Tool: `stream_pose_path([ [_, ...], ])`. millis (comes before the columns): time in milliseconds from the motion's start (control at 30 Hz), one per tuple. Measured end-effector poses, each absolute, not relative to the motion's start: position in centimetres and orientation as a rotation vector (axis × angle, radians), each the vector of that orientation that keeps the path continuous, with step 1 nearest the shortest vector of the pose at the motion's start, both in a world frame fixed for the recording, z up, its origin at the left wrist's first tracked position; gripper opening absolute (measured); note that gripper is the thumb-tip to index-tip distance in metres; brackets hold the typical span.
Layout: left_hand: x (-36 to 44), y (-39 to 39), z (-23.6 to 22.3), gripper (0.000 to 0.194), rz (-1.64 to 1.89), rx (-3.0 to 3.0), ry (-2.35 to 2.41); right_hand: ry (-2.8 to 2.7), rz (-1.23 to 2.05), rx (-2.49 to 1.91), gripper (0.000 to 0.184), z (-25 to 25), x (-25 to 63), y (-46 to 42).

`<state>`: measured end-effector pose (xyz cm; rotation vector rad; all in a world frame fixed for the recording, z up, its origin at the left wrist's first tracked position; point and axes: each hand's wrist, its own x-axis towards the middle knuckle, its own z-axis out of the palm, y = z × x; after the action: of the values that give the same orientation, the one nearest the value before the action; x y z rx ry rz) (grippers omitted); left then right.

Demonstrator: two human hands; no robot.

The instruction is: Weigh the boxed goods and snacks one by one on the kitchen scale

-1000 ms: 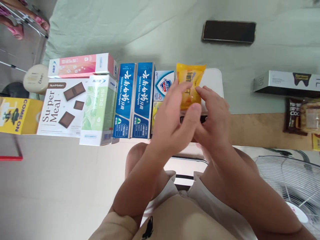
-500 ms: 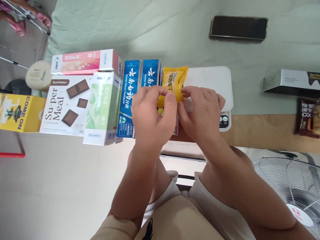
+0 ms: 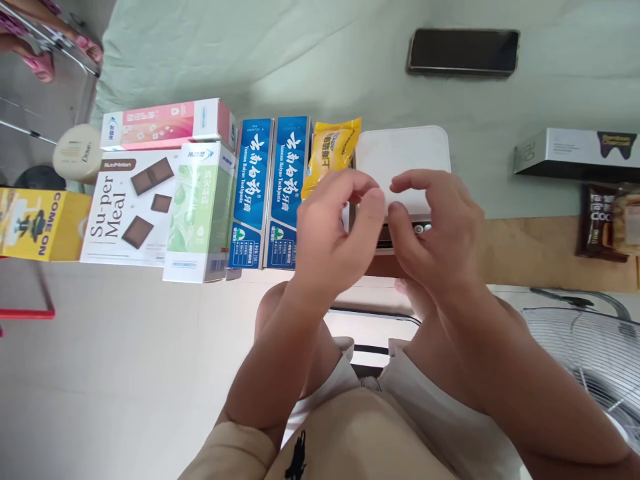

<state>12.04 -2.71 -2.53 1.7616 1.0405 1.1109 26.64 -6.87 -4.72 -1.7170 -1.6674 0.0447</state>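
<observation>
A yellow snack packet (image 3: 332,150) lies just right of two blue toothpaste boxes (image 3: 253,187), its lower part hidden behind my left hand (image 3: 340,230). That hand hovers at the packet's near end and the left side of a white kitchen scale (image 3: 407,157). Its fingers curve with a gap to the thumb, and I see nothing held. Over the scale's front edge is my right hand (image 3: 435,227), thumb and forefinger apart, also without anything in them. The scale's plate carries nothing that I can see, and part of its button panel (image 3: 420,229) shows between my hands.
Left of the toothpaste stand a green-white box (image 3: 193,207), a Su-per Meal box (image 3: 133,207), a pink box (image 3: 160,123), a yellow box (image 3: 45,223) and a round Dove container (image 3: 79,153). A phone (image 3: 464,52), a white-black box (image 3: 575,153), brown snack packs (image 3: 597,220) and a fan (image 3: 585,360) are rightward.
Both hands have let go of the yellow packet and moved right over the scale. The packet now rests beside the toothpaste boxes. The view has shifted slightly.
</observation>
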Motion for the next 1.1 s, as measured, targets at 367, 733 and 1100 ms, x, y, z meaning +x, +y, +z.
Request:
stream_pose_path([
  [367,20.3,-5.9,-4.5,0.019,0.845,1.777,0.713,-1.531,-0.032,-1.816,0.018,-6.3,35.0,-11.7],
  [733,28.9,-8.1,-6.5,0.041,0.515,1.759,0.528,-1.207,-0.245,-2.221,0.052,-8.3,44.4,-15.1],
  [1100,28.9,-8.2,-7.4,0.055,0.497,1.855,0.56,-1.205,-0.052,-2.324,0.039,-5.1,43.1,-15.5],
])
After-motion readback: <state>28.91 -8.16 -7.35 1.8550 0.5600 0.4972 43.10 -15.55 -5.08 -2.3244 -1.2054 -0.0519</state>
